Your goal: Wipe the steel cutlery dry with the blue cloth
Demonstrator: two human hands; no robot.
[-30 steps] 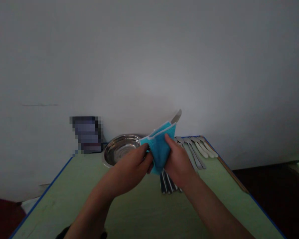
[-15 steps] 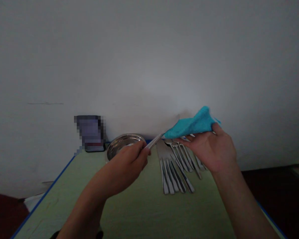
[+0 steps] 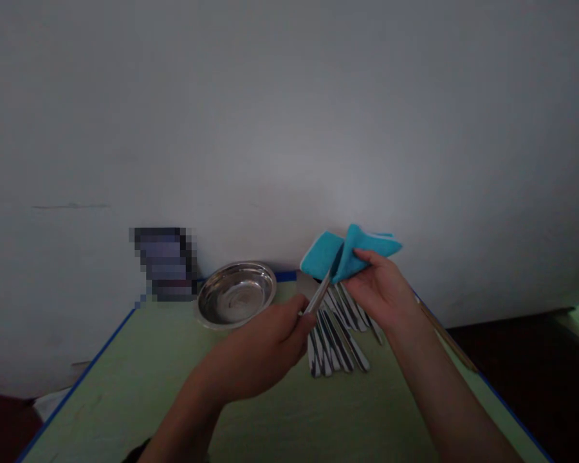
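Turquoise, white-edged cloth (image 3: 322, 254), pinched between thumb and fingers of the right hand (image 3: 382, 289), folded around a slender silver metal utensil (image 3: 320, 294) gripped in the left hand's (image 3: 270, 341) curled fingers, above silver metal cutlery (image 3: 344, 339) on a green, blue-edged table (image 3: 318, 418).

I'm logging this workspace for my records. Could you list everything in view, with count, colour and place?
Cloth: one, blue, raised above the table
Utensil: one, silver, far end hidden in the cloth's fold
Cutlery: count unclear, silver, table, right of centre
Bowl: one, silver, table, rear left
Screen: one, dark, pixelated, rear left corner
Sticks: count unclear, brown, right table edge
Table: one, green with blue edging, centre
Wall: one, pale grey, behind
White item: one, white, beyond left table edge, unclear
Left hand: one, bare, fingers around the utensil
Right hand: one, bare, holding the cloth
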